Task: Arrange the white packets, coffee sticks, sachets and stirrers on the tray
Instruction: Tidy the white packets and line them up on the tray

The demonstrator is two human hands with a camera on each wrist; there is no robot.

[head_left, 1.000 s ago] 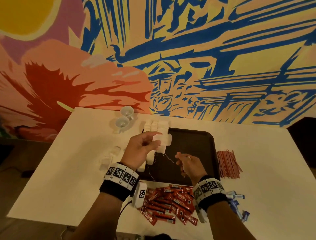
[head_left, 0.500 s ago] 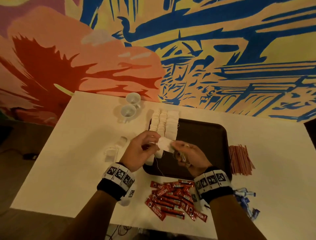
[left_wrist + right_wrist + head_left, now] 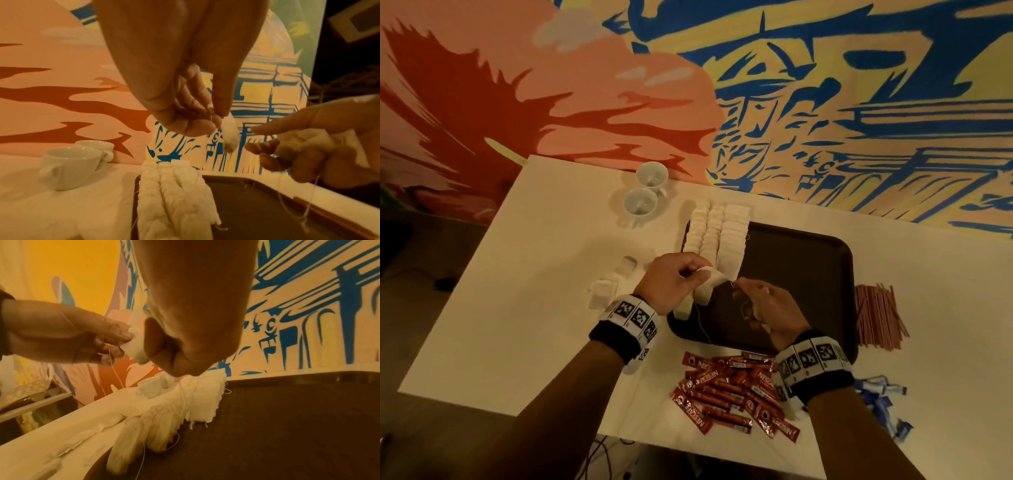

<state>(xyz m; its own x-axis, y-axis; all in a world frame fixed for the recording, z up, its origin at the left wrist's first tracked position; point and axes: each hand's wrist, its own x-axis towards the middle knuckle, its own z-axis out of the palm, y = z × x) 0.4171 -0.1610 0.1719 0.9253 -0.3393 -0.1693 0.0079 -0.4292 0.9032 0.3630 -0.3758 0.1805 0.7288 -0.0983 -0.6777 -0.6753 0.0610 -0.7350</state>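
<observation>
Head view: the left hand [image 3: 671, 281] is pinching one white packet [image 3: 714, 278] at frame centre, above the near-left rim of the tray [image 3: 808, 260]. The right hand [image 3: 770, 308] is curling around another packet with trailing threads. The packet is appearing small, pale and pillow-like, probably light, soft and crushable; gripping its top edge seems best, since loose threads are likely to snag. Rows of packets [image 3: 717, 236] are lining the tray's left side.
</observation>
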